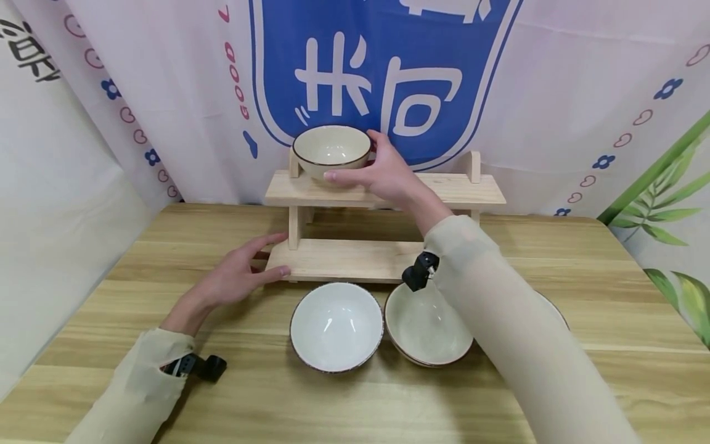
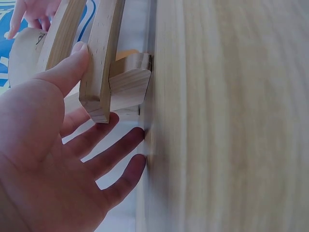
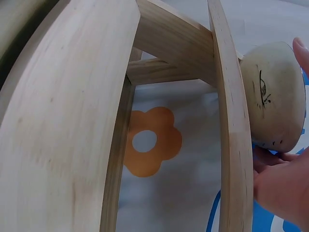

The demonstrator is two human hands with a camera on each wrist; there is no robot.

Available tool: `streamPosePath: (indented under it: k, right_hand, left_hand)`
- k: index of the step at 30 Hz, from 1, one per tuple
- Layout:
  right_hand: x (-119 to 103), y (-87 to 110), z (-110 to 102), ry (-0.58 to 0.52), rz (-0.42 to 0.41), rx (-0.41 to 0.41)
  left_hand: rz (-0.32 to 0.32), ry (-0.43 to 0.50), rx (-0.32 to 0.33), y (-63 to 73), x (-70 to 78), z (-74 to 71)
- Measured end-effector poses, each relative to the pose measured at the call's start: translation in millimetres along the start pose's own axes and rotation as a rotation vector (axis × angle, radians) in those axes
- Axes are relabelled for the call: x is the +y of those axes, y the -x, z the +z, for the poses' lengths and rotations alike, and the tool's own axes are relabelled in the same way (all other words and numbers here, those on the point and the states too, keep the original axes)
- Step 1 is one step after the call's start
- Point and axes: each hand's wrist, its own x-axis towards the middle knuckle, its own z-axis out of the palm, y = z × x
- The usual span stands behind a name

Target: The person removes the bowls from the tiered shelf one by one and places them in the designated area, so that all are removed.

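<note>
My right hand (image 1: 390, 174) holds a cream bowl (image 1: 331, 145) with a brown rim, the thumb on its near side and the fingers round its right and far side. The bowl is upright at the left end of the top board of a two-tier wooden shelf (image 1: 346, 258). In the right wrist view the bowl (image 3: 275, 96) shows a dark drawn mark, its base close against the board. My left hand (image 1: 235, 276) holds the left end of the lower board, thumb at the front edge. In the left wrist view the other fingers (image 2: 118, 152) spread beneath and beyond it.
In front of the shelf stand a white bowl (image 1: 336, 327) and cream bowls (image 1: 428, 327) that look stacked. Another bowl (image 1: 551, 310) is mostly hidden by my right sleeve. A printed curtain (image 1: 205, 92) hangs behind the wooden table (image 1: 266, 401).
</note>
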Motion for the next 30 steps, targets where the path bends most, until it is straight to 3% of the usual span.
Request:
streamPosePath:
  k: [19,30]
  right_hand:
    - [-10,-11.8,26,0.052,0.055,0.160]
    - [-7,-12.9,30,0.037,0.054,0.215]
  left_hand:
    - [0.006,-0.015,-0.002,-0.2,-0.2,-1.7]
    - [0.004,-0.008,-0.002,-0.6,-1.2,-0.8]
